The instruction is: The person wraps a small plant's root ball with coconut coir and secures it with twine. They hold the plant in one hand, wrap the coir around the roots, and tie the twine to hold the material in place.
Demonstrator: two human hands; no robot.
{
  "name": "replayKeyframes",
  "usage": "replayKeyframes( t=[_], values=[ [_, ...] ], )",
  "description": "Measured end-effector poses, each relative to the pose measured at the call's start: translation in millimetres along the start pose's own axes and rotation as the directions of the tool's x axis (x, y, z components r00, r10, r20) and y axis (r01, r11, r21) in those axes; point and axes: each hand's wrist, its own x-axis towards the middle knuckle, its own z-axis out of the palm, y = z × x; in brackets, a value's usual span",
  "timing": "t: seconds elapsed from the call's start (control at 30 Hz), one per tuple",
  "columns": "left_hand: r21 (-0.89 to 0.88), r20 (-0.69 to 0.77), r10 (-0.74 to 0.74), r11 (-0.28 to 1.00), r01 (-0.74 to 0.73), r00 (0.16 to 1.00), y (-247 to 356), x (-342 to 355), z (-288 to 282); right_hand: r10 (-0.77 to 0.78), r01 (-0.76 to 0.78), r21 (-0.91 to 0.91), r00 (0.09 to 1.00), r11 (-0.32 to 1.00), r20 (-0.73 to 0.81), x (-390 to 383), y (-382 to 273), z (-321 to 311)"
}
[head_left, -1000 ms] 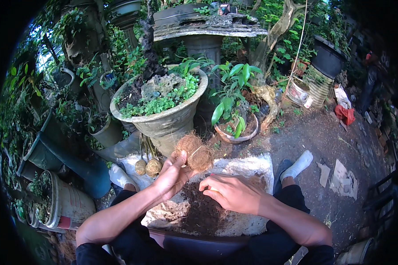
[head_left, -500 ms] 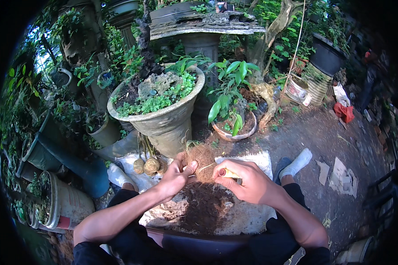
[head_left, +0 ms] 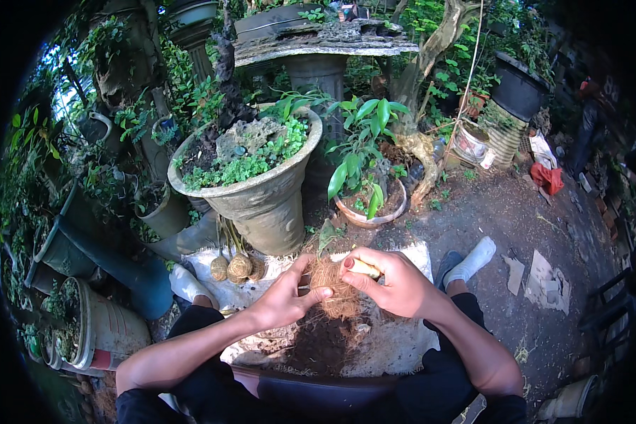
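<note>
Above the white cloth: the fibre ball was held up between both hands, a green leaf standing at its top.
Left hand: gripped the ball's left side, thumb across the front.
Right hand: was closed around a yellow handle with a reddish end, at the ball's upper right.
Soil: lay dark on the cloth, below the ball.
Bulbs: lay at the cloth's far left, near the big pot.
</note>
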Motion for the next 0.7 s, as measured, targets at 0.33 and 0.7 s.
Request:
replayKeyframes(
  t=[0.33,0.7],
  values=[
    [0.039,0.196,-0.023,0.999,0.016,0.980,21,-9,2,0.023,-0.023,0.008,0.999,1.000,0.036,4,4,-2],
    [-0.233,0.286,-0.101,0.957,0.171,0.953,23,-12,5,-0.189,0.189,-0.023,0.982,0.982,0.014,15,24,8]
  ],
)
